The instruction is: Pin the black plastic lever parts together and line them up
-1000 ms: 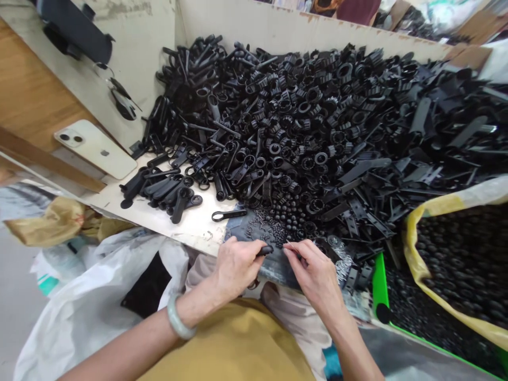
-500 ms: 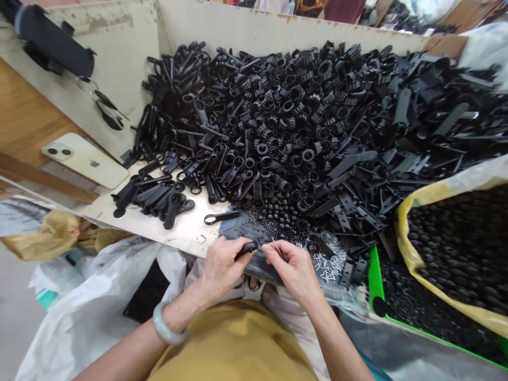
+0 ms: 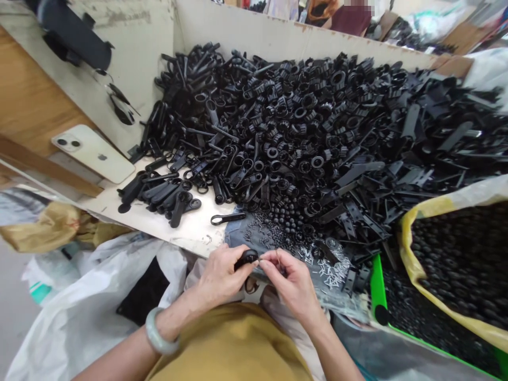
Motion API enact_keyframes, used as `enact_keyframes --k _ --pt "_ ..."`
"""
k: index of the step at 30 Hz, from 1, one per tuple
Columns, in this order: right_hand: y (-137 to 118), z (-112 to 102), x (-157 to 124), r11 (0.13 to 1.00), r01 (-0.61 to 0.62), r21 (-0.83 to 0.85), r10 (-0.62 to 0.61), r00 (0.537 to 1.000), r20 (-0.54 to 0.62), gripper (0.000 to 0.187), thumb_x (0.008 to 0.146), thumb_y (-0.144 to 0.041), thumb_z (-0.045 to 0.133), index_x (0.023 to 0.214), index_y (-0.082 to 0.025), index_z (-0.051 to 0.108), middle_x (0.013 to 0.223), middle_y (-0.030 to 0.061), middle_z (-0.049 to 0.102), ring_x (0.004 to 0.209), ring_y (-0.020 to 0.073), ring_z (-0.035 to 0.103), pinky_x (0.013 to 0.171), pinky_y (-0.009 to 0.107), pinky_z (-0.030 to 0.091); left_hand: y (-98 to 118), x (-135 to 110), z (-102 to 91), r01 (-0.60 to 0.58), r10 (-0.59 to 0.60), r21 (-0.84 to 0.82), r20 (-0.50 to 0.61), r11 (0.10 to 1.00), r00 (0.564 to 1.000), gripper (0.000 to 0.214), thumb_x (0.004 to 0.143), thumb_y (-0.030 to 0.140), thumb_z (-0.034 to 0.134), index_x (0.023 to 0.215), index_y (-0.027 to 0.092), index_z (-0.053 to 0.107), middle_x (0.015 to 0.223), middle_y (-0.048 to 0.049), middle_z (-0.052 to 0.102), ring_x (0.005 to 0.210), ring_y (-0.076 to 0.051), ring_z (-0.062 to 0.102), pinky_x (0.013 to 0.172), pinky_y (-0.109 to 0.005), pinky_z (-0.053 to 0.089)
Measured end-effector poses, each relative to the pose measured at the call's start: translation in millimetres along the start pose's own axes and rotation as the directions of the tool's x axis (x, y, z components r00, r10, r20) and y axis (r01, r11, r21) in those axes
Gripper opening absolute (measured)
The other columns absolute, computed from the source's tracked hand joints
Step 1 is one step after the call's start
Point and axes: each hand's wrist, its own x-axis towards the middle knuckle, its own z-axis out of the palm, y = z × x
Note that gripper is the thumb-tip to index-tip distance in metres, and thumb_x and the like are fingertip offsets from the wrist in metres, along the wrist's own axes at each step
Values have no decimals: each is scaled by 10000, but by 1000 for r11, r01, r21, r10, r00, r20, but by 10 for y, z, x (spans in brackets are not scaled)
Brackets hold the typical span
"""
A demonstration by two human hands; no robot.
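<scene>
My left hand point(image 3: 226, 270) is wrapped round a black plastic part with a round ringed end point(image 3: 248, 257), held over the front edge of the work table. Close against that end, my right hand point(image 3: 286, 272) has thumb and forefinger pinched together. Whatever lies between those fingertips is too small to make out. Just beyond the hands are tiny dark screws point(image 3: 262, 230), black balls point(image 3: 288, 214) and a scatter of silver pins point(image 3: 332, 267). A single black ring-ended handle point(image 3: 228, 218) lies apart on the pale board.
A large heap of black plastic parts point(image 3: 278, 121) fills the table. Several handles point(image 3: 166, 198) lie grouped at left, near a white phone point(image 3: 93, 153). At right stand a yellow-rimmed sack point(image 3: 416, 264) of black balls and a green-edged bin point(image 3: 378, 288).
The view has shifted slightly, so the table appears further right and lower. The black part in my left hand has turned to show its round end; my right fingertips stay beside it.
</scene>
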Motion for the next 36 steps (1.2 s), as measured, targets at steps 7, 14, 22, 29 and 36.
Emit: enact_keyframes --k 7,14,22,29,36 --pt "139 -3 82 885 272 -377 -277 960 41 161 1039 -250 569 1083 -205 717 911 38 714 794 174 680 724 272 492 -23 72 -67 213 -219 -200 -9 956 976 305 900 396 590 679 201 509 607 53 464 612 -126 402 571 -260 290" --pt "155 -284 268 750 256 -611 -296 954 36 194 1055 -260 545 994 -211 723 957 36 709 767 156 691 673 252 478 -81 28 -46 255 -273 -200 -65 946 960 332 893 448 605 689 200 519 631 49 442 635 -128 399 594 -256 309" --pt "-102 -282 476 371 350 -860 -53 933 356 195 1055 -236 529 965 -212 701 966 33 698 765 168 705 568 285 341 -51 50 -20 244 -281 -307 -83 920 956 294 886 417 632 711 191 563 680 42 491 676 -130 436 620 -244 342" --pt "-200 -260 563 405 323 -855 8 934 357 164 1043 -251 543 954 -214 675 999 16 703 781 157 706 590 293 335 -11 85 0 258 -329 -458 -81 851 941 306 871 429 666 702 196 562 573 65 456 560 -108 401 539 -234 323" --pt "-112 -349 514 568 244 -786 -2 956 295 128 1030 -234 580 1019 -260 705 1022 -17 712 858 150 716 662 254 403 -34 74 -13 285 -368 -526 -58 801 928 317 856 471 685 752 185 594 545 69 472 515 -96 403 498 -219 310"
